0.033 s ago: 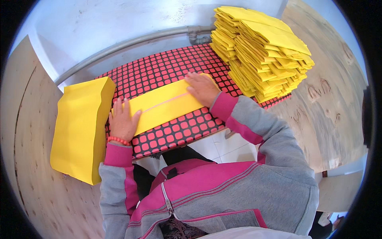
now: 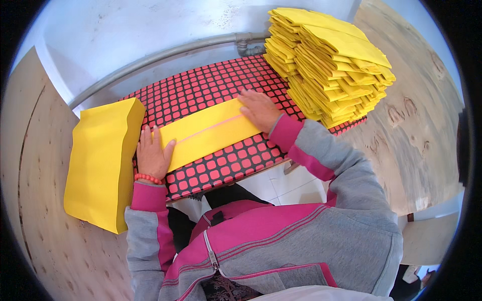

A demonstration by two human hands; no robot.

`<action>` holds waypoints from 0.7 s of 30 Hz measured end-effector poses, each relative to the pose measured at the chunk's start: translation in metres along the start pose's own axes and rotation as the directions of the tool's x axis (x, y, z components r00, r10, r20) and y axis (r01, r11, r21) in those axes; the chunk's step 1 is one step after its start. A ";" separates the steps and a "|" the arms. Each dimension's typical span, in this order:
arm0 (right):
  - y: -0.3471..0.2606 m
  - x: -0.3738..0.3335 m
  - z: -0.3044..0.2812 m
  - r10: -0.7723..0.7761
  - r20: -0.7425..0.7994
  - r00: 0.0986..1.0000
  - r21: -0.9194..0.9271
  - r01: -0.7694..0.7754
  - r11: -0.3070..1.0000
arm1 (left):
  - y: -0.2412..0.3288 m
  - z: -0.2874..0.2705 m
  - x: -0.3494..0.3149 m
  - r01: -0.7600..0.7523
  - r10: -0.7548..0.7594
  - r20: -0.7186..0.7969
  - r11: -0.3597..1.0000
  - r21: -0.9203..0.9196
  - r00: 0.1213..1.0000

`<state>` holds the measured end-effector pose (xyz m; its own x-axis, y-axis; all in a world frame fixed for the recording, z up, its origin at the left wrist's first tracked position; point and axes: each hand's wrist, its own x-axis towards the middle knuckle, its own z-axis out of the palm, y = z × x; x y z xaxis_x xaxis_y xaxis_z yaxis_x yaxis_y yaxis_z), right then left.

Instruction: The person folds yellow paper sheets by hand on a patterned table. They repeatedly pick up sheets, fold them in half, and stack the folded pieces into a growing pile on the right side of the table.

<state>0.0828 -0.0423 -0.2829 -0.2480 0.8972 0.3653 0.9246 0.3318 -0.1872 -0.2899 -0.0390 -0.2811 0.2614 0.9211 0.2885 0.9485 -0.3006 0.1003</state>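
A long folded strip of yellow cloth-like material [image 2: 211,131] lies across the table, a thin pink line running along its length. My left hand [image 2: 152,154] rests flat on its left end, fingers stretched out, a red bead bracelet at the wrist. On the right end lies my right hand [image 2: 259,109], palm down with its fingers extended, covering that end. Both hands press on the strip from above and neither grips it. To the left of my left hand is a stack of flat yellow sheets [image 2: 103,160].
A red-and-black checked cloth [image 2: 201,90] covers the table. At the back right rises a tall pile of folded yellow pieces [image 2: 331,65]. Wooden boards [image 2: 401,120] stand to the right and left [image 2: 42,165]. A grey pipe [image 2: 175,49] runs along the wall behind.
My right hand has slid slightly to the right along the strip, now covering its right end. The left hand stays almost in place.
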 end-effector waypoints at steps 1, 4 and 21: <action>0.009 -0.002 -0.005 -0.013 -0.022 1.000 0.019 0.013 1.000 | -0.004 0.000 -0.001 0.006 -0.007 -0.026 1.000 -0.025 1.000; 0.024 0.001 -0.020 0.055 -0.011 0.998 0.040 -0.055 0.998 | 0.009 -0.013 -0.014 -0.056 0.041 -0.174 0.995 -0.083 0.984; -0.035 -0.070 -0.091 0.111 0.196 0.974 0.101 -0.133 0.986 | 0.106 -0.001 -0.138 0.749 0.514 0.558 -0.315 -0.583 0.651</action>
<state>0.0937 -0.1434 -0.2193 -0.1954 0.9682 0.1562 0.9153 0.2373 -0.3255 -0.2252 -0.1984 -0.3094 0.7579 0.5833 -0.2921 -0.2077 0.6403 0.7395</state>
